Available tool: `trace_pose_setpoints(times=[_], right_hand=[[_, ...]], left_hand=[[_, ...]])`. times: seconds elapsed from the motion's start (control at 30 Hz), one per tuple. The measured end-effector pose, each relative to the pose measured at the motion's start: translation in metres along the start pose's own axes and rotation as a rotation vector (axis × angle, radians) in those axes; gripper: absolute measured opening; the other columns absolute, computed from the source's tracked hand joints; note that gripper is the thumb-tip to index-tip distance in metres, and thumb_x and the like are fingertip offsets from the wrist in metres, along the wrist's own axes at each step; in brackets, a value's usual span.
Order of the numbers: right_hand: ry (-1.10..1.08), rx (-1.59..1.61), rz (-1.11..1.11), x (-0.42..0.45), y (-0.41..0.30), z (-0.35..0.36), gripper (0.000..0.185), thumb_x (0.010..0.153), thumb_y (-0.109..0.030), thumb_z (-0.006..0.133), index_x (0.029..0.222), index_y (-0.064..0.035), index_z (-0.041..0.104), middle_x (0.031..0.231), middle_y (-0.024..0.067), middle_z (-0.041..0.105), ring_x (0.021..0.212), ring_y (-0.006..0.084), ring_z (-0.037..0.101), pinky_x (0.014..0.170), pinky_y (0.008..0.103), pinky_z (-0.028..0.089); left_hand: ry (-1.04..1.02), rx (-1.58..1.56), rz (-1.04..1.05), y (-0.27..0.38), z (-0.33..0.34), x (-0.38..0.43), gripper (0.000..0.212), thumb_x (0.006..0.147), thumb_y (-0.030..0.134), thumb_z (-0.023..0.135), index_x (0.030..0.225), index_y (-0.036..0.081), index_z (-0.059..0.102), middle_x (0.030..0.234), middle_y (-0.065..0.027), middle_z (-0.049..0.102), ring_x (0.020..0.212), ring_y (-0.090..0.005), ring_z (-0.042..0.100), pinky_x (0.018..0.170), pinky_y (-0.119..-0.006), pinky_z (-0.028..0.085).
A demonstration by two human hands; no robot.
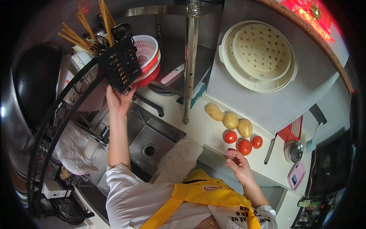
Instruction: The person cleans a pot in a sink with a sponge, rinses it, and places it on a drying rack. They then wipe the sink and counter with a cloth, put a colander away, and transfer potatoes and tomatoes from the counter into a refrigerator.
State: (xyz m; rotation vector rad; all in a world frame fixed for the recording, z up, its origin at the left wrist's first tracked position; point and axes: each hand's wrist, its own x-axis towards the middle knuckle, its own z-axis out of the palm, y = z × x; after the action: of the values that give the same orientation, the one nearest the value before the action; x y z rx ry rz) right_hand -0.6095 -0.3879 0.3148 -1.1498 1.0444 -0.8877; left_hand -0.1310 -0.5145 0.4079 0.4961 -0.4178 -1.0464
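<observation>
My left hand (121, 98) reaches up to the bottom of a black perforated utensil basket (120, 67), its fingers partly hidden behind the basket, so its grip cannot be told. Wooden chopsticks (107, 23) and metal utensils stand in that basket. Stacked red and white plastic colanders (145, 53) are just right of it. My right hand (237, 164) hovers with bent fingers near the counter's front edge, holding nothing visible, close to three tomatoes (244, 147). Several potatoes (230, 120) lie behind the tomatoes.
Below my left forearm is a steel sink (160, 130) with a black faucet (148, 103). A metal post (190, 63) rises behind it. Cream steamer trays (261, 54) rest on a raised ledge. A black dish rack (68, 114) stands left; a knife-like tool (270, 150) and pink scale (296, 176) lie right.
</observation>
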Motion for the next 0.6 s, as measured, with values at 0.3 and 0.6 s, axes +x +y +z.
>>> trace_pose_setpoints(times=[0.3,0.6], right_hand=[[0.097,-0.012,-0.020,-0.014,0.024,-0.017,0.034,0.094,-0.012,0.062,0.126,-0.0043,0.054,0.128,0.0044,0.054,0.111,0.0164,0.057,0.086,0.0311,0.051],[0.209,-0.013,0.055,-0.031,0.024,-0.018,0.031,0.094,-0.014,0.063,0.123,-0.0049,0.056,0.124,0.0034,0.056,0.108,0.0164,0.057,0.085,0.0319,0.051]], left_hand=[[-0.047,-0.012,0.256,-0.048,0.029,0.054,0.039,0.100,0.037,0.046,0.132,0.017,0.052,0.128,-0.0024,0.057,0.116,-0.0171,0.055,0.105,-0.045,0.040],[0.011,0.278,0.234,-0.090,0.029,0.180,0.052,0.085,0.007,0.059,0.134,0.017,0.044,0.133,-0.0002,0.048,0.121,-0.0148,0.045,0.095,-0.035,0.045]])
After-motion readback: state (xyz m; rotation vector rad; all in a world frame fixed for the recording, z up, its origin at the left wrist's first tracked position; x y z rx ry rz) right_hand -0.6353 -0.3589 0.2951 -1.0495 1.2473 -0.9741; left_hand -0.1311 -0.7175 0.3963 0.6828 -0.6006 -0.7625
